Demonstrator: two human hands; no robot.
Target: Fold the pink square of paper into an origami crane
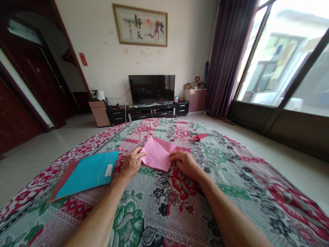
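Note:
A square sheet of pink paper (pixel 158 154) with crease lines across it is held just over the patterned cloth, one corner pointing away from me. My left hand (pixel 132 162) pinches its left corner between thumb and fingers. At the right corner, my right hand (pixel 184 162) grips the paper the same way, fingers curled on top. Beyond my right hand lies a folded red paper figure (pixel 199 137) with pointed, wing-like ends. To the left of my left hand rests a stack of coloured paper, a blue sheet (pixel 88 175) on top with a small white label.
A floral cloth (pixel 221 209) covers the rounded surface under my hands. Across the floor stand a low black cabinet (pixel 151 111) and a television (pixel 151 89). A purple curtain (pixel 228 58) and large windows are on the right; dark red doors are at left.

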